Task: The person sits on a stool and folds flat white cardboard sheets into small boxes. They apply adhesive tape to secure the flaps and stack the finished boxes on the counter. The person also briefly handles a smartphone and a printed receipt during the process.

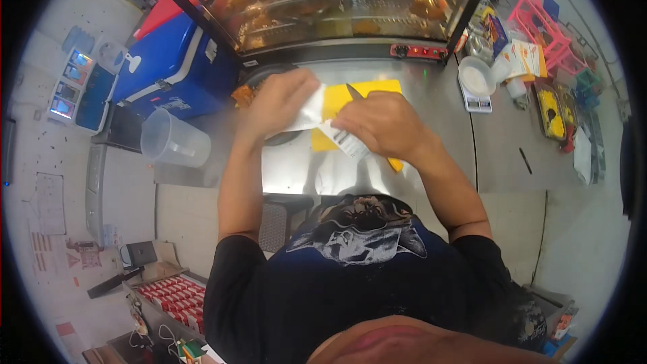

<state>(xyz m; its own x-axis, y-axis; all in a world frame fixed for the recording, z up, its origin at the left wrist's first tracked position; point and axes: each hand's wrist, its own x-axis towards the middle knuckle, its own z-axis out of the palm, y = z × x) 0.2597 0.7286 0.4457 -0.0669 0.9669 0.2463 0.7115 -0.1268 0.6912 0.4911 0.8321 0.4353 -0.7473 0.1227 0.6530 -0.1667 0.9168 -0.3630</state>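
My left hand (286, 98) is closed on a white packet (311, 113) with a silvery sheen. My right hand (384, 123) pinches the packet's near end, where a printed flap (345, 140) hangs down. That same hand also grips a knife (354, 93); its blade pokes out beyond the fingers, and a yellow piece below the palm looks like its handle. Under both hands lies a yellow cutting board (381, 86) on the steel counter (290, 168). Partly hidden by my left hand is a dark round pan (283, 139) with browned food (242, 96) at its edge.
A lit glass food warmer (337, 47) stands behind the board. At left are a blue cooler (162, 61) and a clear plastic jug (174, 138). To the right sit a scale with a bowl (477, 79), a pen (525, 160), a tray of yellow food (551, 113) and pink baskets (539, 23).
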